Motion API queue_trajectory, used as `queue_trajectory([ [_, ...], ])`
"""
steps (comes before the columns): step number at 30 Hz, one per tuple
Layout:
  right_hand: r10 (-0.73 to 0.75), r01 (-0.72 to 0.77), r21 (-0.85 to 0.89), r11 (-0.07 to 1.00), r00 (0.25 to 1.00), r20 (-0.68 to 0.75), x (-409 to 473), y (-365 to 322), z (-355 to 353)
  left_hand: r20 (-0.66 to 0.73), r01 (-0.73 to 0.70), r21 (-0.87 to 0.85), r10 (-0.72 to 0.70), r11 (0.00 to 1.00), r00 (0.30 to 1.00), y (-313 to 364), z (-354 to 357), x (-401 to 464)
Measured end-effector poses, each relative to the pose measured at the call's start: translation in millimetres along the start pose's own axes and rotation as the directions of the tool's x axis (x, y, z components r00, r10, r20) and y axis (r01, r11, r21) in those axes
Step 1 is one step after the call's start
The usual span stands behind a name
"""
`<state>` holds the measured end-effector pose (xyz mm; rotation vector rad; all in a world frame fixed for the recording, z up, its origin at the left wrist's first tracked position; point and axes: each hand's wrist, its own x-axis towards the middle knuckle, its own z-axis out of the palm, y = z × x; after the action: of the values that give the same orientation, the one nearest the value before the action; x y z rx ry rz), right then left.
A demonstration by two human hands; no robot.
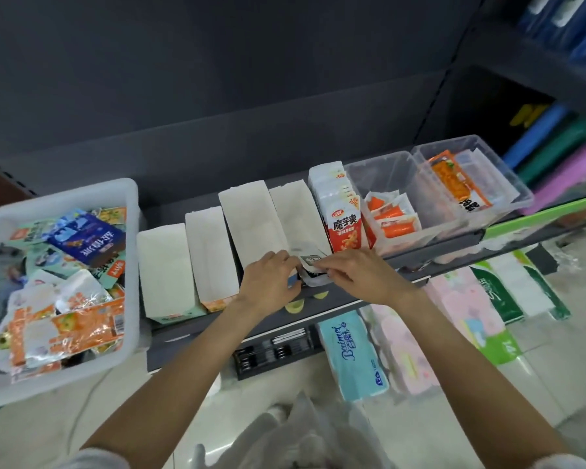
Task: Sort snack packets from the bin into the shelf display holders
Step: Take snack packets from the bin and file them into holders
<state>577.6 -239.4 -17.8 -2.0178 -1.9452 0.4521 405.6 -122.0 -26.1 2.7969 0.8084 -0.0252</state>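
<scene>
A white bin (134,211) full of mixed snack packets (81,245) sits at the left of the shelf. Several white cardboard display holders (213,252) stand in a row to its right. My left hand (271,282) and my right hand (359,272) meet at the front of the fourth holder (295,211), both gripping a small white and dark snack packet (313,269) at its opening. Further right stands a red and white box of snacks (342,225), then two clear plastic tubs (383,174) holding orange packets (393,218).
The dark shelf edge (335,299) runs under my hands with yellow stickers on it. Tissue packs (352,353) in blue, pink and green lie on the lower shelf. A plastic bag (305,431) hangs in front of my body. Coloured goods fill the shelf at the right.
</scene>
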Motion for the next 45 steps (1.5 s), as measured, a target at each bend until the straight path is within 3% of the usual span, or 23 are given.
queue_trajectory([
  [3,0.043,-0.043,-0.004,0.999,0.999,0.004,-2,-4,-1,-0.04,-0.013,-0.102,0.009,0.995,0.999,-5,-9,-13],
  [6,0.021,-0.019,0.021,1.0,0.992,-0.128,2,-22,-9,-0.21,0.015,-0.178,-0.053,0.984,0.976,-15,-28,-35],
  [10,-0.06,0.108,0.167,0.98,0.962,-0.266,31,-87,-17,-0.476,0.065,-0.251,-0.182,0.966,0.86,-56,-52,-76],
  [13,-0.102,0.177,0.335,0.925,0.968,-0.229,63,-145,0,-0.553,0.156,-0.387,-0.365,0.909,0.749,-104,-61,-114],
  [16,-0.197,0.23,0.346,0.909,0.972,-0.129,100,-197,33,-0.523,0.331,-0.437,-0.536,0.836,0.663,-160,-60,-155],
  [19,-0.281,0.271,0.209,0.94,0.959,0.019,140,-238,64,-0.302,0.521,-0.308,-0.601,0.796,0.74,-219,-50,-186],
  [21,-0.335,0.331,0.054,0.942,0.934,0.125,164,-266,85,-0.158,0.551,-0.201,-0.582,0.81,0.798,-251,-43,-205],
  [24,-0.336,0.406,-0.223,0.886,0.895,0.295,186,-301,116,-0.119,0.495,-0.193,-0.521,0.847,0.845,-277,-40,-219],
  [26,-0.296,0.407,-0.349,0.844,0.897,0.329,191,-317,133,-0.127,0.469,-0.208,-0.499,0.858,0.857,-286,-41,-219],
  [29,-0.297,0.378,-0.325,0.867,0.915,0.273,193,-326,139,-0.115,0.467,-0.272,-0.51,0.841,0.852,-301,-48,-218],
  [31,-0.287,0.308,-0.142,0.941,0.946,0.15,189,-326,131,-0.147,0.442,-0.549,-0.602,0.71,0.785,-298,-61,-220],
  [32,-0.245,0.248,-0.055,0.967,0.968,0.06,187,-325,125,-0.141,0.373,-0.757,-0.692,0.536,0.708,-292,-70,-220],
  [33,-0.162,0.163,0.044,0.986,0.987,-0.023,185,-324,118,-0.107,0.214,-0.929,-0.776,0.3,0.622,-284,-80,-219],
  [34,-0.035,0.052,0.217,0.975,0.996,-0.083,183,-322,112,-0.06,0.03,-0.995,-0.836,0.092,0.545,-277,-88,-216],
  [35,0.123,-0.07,0.47,0.88,0.989,-0.083,181,-320,104,-0.032,-0.097,-0.995,-0.861,-0.02,0.508,-271,-93,-213],
  [36,0.26,-0.172,0.735,0.656,0.966,-0.006,179,-318,96,-0.018,-0.153,-0.986,-0.855,-0.072,0.518,-264,-96,-208],
  [37,0.344,-0.248,0.896,0.367,0.932,0.117,176,-315,88,-0.008,-0.129,-0.988,-0.82,-0.08,0.572,-258,-98,-203],
  [38,0.365,-0.287,0.95,0.125,0.903,0.225,173,-311,80,0.008,-0.05,-0.997,-0.761,-0.053,0.649,-249,-100,-197],
  [39,0.358,-0.297,0.955,0.002,0.892,0.277,169,-307,73,0.024,0.047,-0.999,-0.687,0.014,0.726,-240,-99,-190],
  [40,0.347,-0.292,0.956,-0.041,0.893,0.288,164,-301,68,0.012,0.113,-0.985,-0.61,0.128,0.793,-230,-97,-181],
  [42,0.366,-0.246,0.969,-0.018,0.9,0.236,152,-290,58,-0.093,0.112,-0.923,-0.497,0.367,0.863,-209,-94,-163],
  [43,0.413,-0.206,0.977,0.056,0.896,0.165,146,-283,52,-0.148,0.075,-0.898,-0.459,0.433,0.876,-199,-93,-153],
  [45,0.511,-0.119,0.92,0.374,0.854,-0.097,132,-263,39,-0.207,0.03,-0.855,-0.394,0.517,0.896,-182,-93,-135],
])
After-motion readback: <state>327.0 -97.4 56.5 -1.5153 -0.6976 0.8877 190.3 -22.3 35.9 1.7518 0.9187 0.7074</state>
